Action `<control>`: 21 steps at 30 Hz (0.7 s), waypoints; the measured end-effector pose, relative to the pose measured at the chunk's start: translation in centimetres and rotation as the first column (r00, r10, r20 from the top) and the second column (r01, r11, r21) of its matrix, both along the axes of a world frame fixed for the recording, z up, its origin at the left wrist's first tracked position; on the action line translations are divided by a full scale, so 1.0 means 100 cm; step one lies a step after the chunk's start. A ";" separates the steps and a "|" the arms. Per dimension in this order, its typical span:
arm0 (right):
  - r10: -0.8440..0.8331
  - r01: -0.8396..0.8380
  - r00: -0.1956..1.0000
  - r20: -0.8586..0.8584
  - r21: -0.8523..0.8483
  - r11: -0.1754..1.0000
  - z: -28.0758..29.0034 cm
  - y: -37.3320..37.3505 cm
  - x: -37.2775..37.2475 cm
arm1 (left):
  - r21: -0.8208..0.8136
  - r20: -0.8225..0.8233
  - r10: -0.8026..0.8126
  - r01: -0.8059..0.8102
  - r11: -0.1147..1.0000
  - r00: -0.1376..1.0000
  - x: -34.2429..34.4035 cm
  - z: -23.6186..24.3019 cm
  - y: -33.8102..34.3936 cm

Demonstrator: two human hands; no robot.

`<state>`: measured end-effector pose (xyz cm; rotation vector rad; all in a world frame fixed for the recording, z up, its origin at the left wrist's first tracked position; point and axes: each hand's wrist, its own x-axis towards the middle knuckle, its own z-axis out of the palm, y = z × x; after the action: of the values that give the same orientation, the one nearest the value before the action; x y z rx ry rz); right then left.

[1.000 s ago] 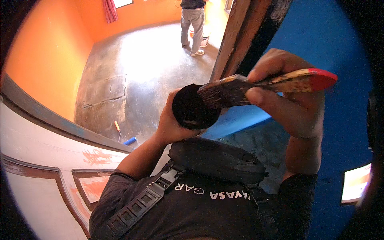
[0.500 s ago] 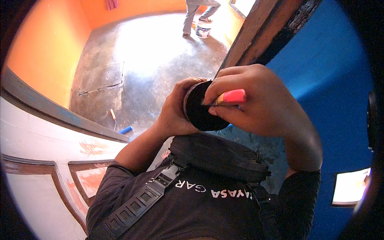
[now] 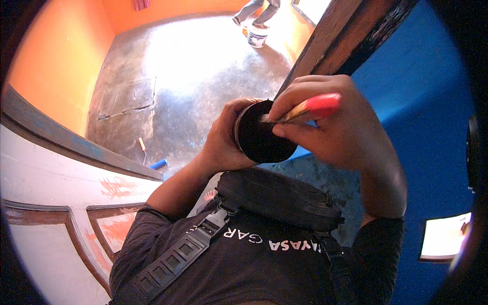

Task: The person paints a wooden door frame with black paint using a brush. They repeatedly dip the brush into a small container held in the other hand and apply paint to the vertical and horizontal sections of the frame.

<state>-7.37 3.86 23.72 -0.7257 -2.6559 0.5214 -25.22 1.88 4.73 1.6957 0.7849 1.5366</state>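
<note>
My left hand (image 3: 226, 137) is wrapped round the side of a round can (image 3: 262, 145), whose dark opening faces me. Between the thumb and fingers of my right hand (image 3: 335, 117) is a paintbrush (image 3: 305, 109) with a red-tipped handle. Its bristle end lies over the mouth of the can, and whether it touches anything inside is hard to tell. The inside of the can looks black.
Beyond my right hand rises a brown wooden door frame (image 3: 330, 40), next to a blue wall (image 3: 422, 96). A paint roller (image 3: 158, 164) lies on the grey floor (image 3: 127, 96). Far off, a person (image 3: 267, 12) steps on a white bucket (image 3: 257, 36). A white panelled door (image 3: 51, 168) stands at left.
My right hand and the paintbrush have shifted slightly up and right, and the handle has tilted more. The far person has lifted the other foot off the floor.
</note>
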 end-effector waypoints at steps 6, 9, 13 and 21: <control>-0.293 0.156 0.875 -0.385 -0.350 0.924 0.000 0.014 0.030 | 0.013 -0.013 0.110 -0.110 0.994 0.994 0.008 0.012 0.004; -0.430 0.059 0.723 -0.541 -0.573 0.818 -0.010 0.031 0.052 | 0.022 -0.048 0.094 -0.093 0.995 0.994 0.007 0.010 0.014; -0.575 -0.130 0.538 -0.616 -0.735 0.666 -0.037 0.046 0.063 | -0.019 -0.085 0.067 -0.069 0.997 0.994 0.010 0.021 0.015; -0.673 -0.393 0.351 -0.651 -0.755 0.525 -0.051 0.045 0.079 | -0.093 0.002 -0.046 0.046 0.995 0.999 0.028 0.037 0.021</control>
<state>0.57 8.32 18.61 -0.5872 -0.9948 1.6511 -22.43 3.96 8.44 1.6344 0.7996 1.4463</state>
